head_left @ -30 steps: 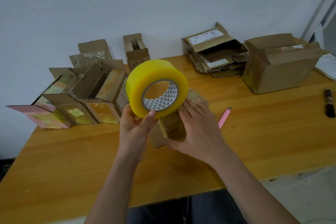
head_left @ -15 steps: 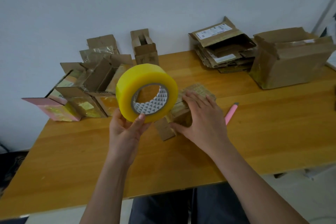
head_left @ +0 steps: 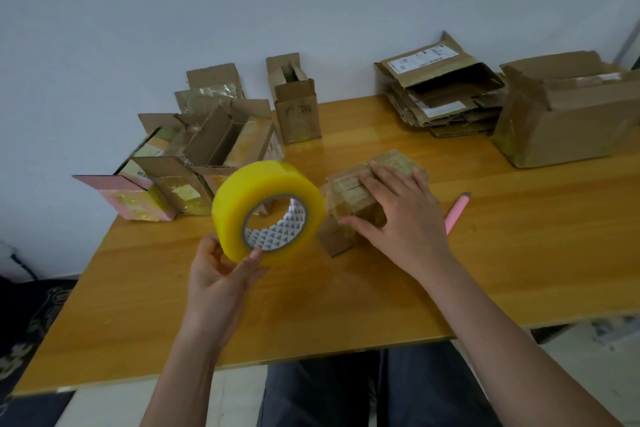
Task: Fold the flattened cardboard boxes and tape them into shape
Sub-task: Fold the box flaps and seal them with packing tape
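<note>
**Taping the small box: keep it pinned, pull the tape flat**

My left hand holds the tape from below, thumb on the near face and fingers curled behind the roll, so it is lifted off the counter at about 9 o'clock from the box. My right hand lies on the box with straight, spread fingers and presses the top down; the thumb touches the near side. The box stands at the middle of the counter, a little toward 12 o'clock from my body.

I judge the step to be laying a strip over the closed flaps. To do it well I would keep the right palm firm so the flaps do not spring up, bring the roll close and low, and draw the strip along the seam without a twist. I cannot see the free end of the tape from here.

About writing: the core of the tape shows a pattern of small triangles, no readable word. White labels sit on the flat boxes at 1 o'clock, but the print is too small to read. A pink pen lies at 3 o'clock from the box.
</note>
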Motion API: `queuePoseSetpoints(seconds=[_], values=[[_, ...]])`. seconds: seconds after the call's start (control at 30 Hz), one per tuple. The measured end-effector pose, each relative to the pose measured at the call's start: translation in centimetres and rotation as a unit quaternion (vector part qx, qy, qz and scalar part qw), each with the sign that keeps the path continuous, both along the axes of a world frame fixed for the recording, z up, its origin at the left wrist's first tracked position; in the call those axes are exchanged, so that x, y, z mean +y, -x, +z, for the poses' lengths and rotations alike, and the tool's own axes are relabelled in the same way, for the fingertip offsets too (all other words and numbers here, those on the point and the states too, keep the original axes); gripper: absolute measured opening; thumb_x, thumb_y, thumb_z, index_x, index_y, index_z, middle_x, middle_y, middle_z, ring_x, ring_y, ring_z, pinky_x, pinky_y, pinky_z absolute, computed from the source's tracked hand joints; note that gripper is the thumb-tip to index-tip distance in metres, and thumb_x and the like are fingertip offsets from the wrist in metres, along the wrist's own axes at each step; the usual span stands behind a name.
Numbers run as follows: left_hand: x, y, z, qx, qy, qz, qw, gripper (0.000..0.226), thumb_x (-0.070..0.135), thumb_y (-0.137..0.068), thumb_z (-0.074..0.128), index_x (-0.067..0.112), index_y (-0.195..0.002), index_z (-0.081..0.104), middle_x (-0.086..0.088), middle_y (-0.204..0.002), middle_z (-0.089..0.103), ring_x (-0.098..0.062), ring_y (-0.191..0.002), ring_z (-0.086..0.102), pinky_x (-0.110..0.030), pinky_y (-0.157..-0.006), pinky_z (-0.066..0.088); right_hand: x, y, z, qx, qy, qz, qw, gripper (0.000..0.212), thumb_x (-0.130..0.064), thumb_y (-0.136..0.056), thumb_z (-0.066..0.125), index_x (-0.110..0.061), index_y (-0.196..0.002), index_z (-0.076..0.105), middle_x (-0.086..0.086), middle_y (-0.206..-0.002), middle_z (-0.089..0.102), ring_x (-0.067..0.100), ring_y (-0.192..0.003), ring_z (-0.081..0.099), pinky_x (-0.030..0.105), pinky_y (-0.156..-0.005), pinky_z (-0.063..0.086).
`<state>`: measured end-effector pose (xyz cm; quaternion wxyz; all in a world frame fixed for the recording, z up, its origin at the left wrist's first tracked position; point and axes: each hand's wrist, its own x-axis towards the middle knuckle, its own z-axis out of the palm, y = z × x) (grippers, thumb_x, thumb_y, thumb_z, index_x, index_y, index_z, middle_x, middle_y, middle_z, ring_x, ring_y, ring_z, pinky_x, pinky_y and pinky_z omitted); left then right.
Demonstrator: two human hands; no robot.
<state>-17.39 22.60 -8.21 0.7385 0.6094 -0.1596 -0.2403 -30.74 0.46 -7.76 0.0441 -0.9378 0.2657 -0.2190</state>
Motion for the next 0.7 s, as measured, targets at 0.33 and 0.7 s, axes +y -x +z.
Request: queuePoseSetpoints(seconds=[0.33, 0.7], values=[[0.7, 0.5, 0.6, -0.055, -0.089, -0.055, 0.993, 0.051, 0.025, -0.072, 0.072, 0.023, -0.12, 0.055, -0.005, -0.111, 0.067, -0.024, -0.106, 0.063, -0.036, -0.081, 0.053, -1.2, -0.1, -0.1, -0.018, -0.036, 0.024, 0.999, 0.088, -0.082, -0.08, 0.025, -0.027, -0.147, 0.041, -0.006, -0.158, 0.031, 0.015, -0.147, 0.023, 0.043, -0.122, 0.002], [1.2, 1.5, 1.3, -0.23, -0.246, -0.06, 0.94, 0.067, 0.025, -0.072, 0.079, 0.032, -0.127, 0.04, 0.02, -0.113, 0.054, 0.003, -0.101, 0.055, -0.012, -0.071, 0.046, -2.3, 0.1, -0.1, -0.051, -0.087, 0.059, 0.993, 0.087, -0.08, -0.076, 0.04, -0.031, -0.147, 0.04, -0.012, -0.158, 0.029, 0.013, -0.148, 0.018, 0.037, -0.121, -0.005]])
